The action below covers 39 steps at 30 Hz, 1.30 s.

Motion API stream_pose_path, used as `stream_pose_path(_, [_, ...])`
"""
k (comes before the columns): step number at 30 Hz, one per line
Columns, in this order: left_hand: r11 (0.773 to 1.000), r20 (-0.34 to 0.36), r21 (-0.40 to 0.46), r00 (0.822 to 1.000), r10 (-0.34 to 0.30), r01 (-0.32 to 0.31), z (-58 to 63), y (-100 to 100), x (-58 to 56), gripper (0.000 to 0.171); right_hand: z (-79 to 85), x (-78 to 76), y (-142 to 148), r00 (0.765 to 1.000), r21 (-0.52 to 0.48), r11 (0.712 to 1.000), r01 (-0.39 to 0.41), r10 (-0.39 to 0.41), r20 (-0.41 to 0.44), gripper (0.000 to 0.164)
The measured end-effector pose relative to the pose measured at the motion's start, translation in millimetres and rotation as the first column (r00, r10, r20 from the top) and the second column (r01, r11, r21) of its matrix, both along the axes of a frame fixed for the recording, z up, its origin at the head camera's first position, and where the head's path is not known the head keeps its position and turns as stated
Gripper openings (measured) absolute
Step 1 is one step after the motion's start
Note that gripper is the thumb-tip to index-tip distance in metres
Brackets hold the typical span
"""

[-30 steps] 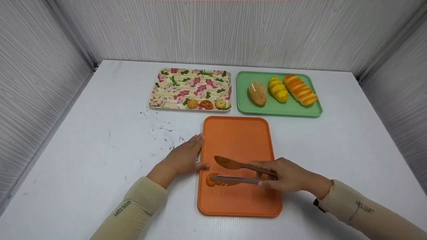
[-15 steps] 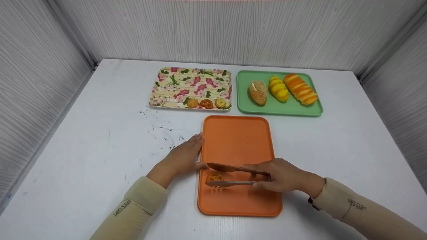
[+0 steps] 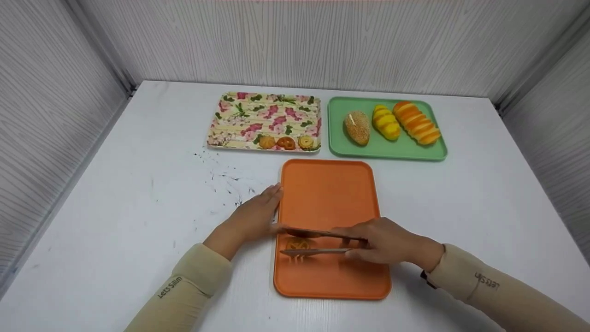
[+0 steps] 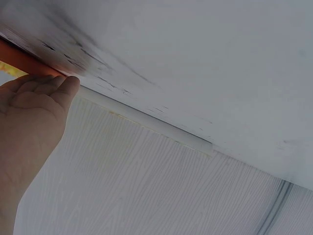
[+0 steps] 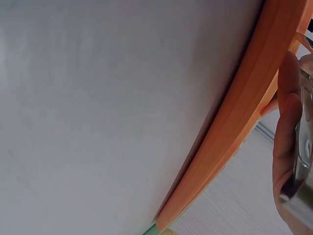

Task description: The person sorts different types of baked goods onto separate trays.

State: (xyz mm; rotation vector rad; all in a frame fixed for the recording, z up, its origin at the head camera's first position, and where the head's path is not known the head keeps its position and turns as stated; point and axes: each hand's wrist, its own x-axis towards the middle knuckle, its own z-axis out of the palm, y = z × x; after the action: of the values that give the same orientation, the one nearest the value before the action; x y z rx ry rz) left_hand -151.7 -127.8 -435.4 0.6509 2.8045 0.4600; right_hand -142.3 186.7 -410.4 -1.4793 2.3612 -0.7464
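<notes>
My right hand (image 3: 380, 242) holds metal tongs (image 3: 318, 234), their two arms spread and lying low over the orange tray (image 3: 329, 189). Between the tong tips is a small brown pretzel cookie (image 3: 297, 242) at the tray's left side, partly covered by the lower arm. In the right wrist view, curled fingers (image 5: 288, 112) wrap the shiny tongs (image 5: 303, 147) beside the tray rim. My left hand (image 3: 249, 219) rests against the tray's left edge, fingers extended along the outside and thumb at the rim, near the tong tips.
Behind lies a floral tray (image 3: 258, 110) with three cookies (image 3: 286, 143) along its front edge. Right of it, a green tray (image 3: 339, 146) bears a seeded bun (image 3: 357, 128), a yellow bread (image 3: 386, 122) and an orange striped loaf (image 3: 417, 123). Pale walls (image 3: 295, 41) enclose the white table.
The right hand has brought the tongs left and lower, so their arms now stand on both sides of the pretzel cookie. The left hand has stayed at the tray edge.
</notes>
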Motion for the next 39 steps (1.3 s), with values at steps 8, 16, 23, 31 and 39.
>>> stream_pose_path(8, [1.0, -0.017, 0.01, 1.0, -0.014, 0.015, -0.9, -0.6, -0.2, 0.089, -1.9, -0.2, 2.4, 1.0, 0.003, 1.0, 0.008, -0.008, 0.002, 0.046])
stream_pose_path(16, [1.0, -0.005, 0.02, 1.0, -0.001, 0.001, -1.8, -1.1, 0.0, 0.091, -2.4, -1.4, 4.1, 0.999, -0.002, 1.0, 0.023, -0.023, 0.038, 0.048])
stream_pose_path(23, [1.0, 0.015, 0.009, 1.0, 0.008, -0.008, -1.2, -0.3, 0.8, 0.09, -3.7, -1.6, 5.2, 1.0, -0.027, 0.999, 0.018, -0.019, -0.017, 0.047])
stream_pose_path(31, [1.0, 0.025, 0.004, 1.0, 0.009, -0.009, -1.2, 0.0, 0.5, 0.09, -3.4, -0.8, 7.7, 1.0, -0.028, 1.0, 0.015, -0.015, -0.02, 0.045])
stream_pose_path(39, [1.0, 0.058, 0.005, 0.998, 0.024, -0.024, 0.1, 0.7, 0.4, 0.094, 2.0, -2.5, 11.8, 0.994, -0.009, 0.998, 0.062, -0.061, 0.089, 0.046])
